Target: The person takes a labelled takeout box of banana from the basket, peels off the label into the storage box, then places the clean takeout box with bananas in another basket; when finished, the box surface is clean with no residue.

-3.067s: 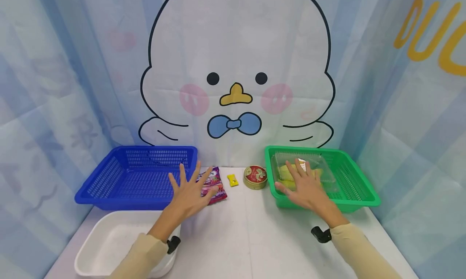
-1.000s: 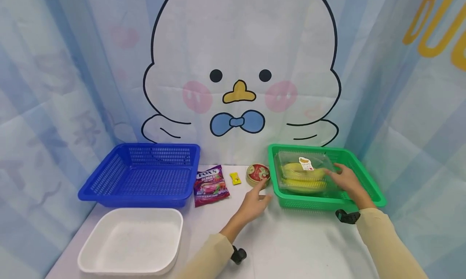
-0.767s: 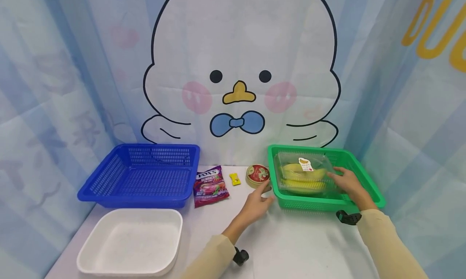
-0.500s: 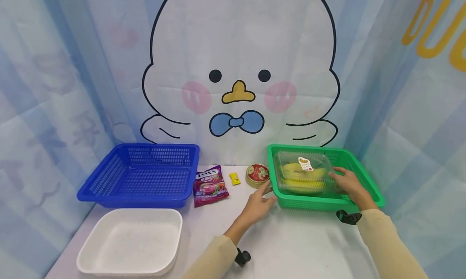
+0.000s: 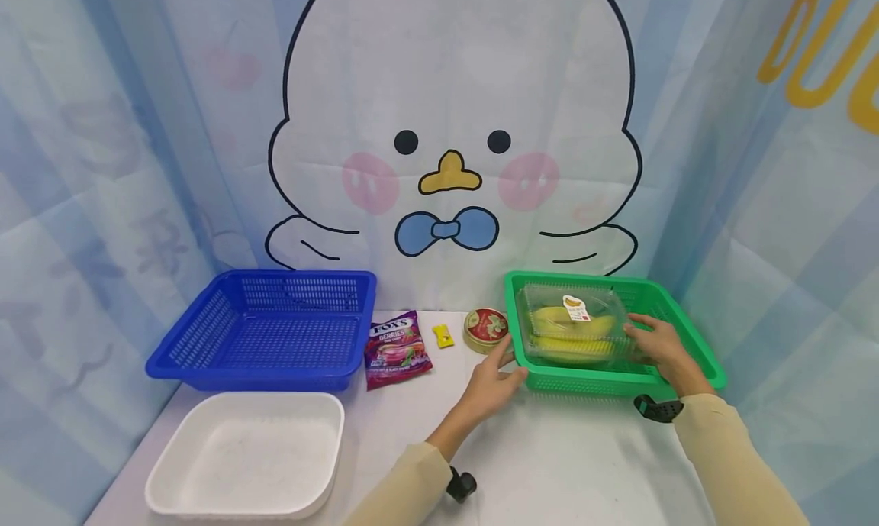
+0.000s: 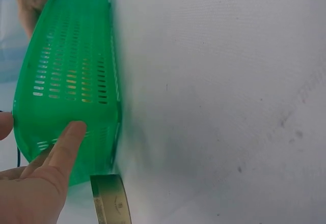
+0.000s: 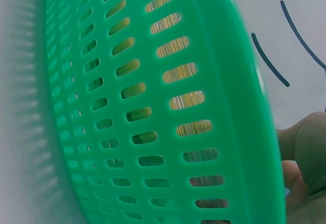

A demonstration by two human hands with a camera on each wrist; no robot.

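A clear plastic box of bananas (image 5: pixel 573 335), with a labelled lid, sits in the left part of the green basket (image 5: pixel 676 343). My right hand (image 5: pixel 662 346) reaches over the basket's right side, its fingers at the box's right end; I cannot tell whether they grip it. In the right wrist view the basket wall hides much of this hand. My left hand (image 5: pixel 487 385) is at the basket's near left corner. In the left wrist view its extended index finger (image 6: pixel 69 145) lies against the outer wall, with the thumb at the rim. A round tin (image 5: pixel 486 329) stands beside that hand.
Left of the tin lie a small yellow wrapped candy (image 5: pixel 442 336) and a purple candy bag (image 5: pixel 397 352). A blue basket (image 5: pixel 257 381) stands at the back left, with a white tub (image 5: pixel 336 450) in front. A printed curtain (image 5: pixel 446 68) encloses the white table (image 5: pixel 549 465).
Both hands were spread earlier, the left near the purple bag and the right over the box. The left hand has come right to the green basket; the right has shifted to the box's right end.
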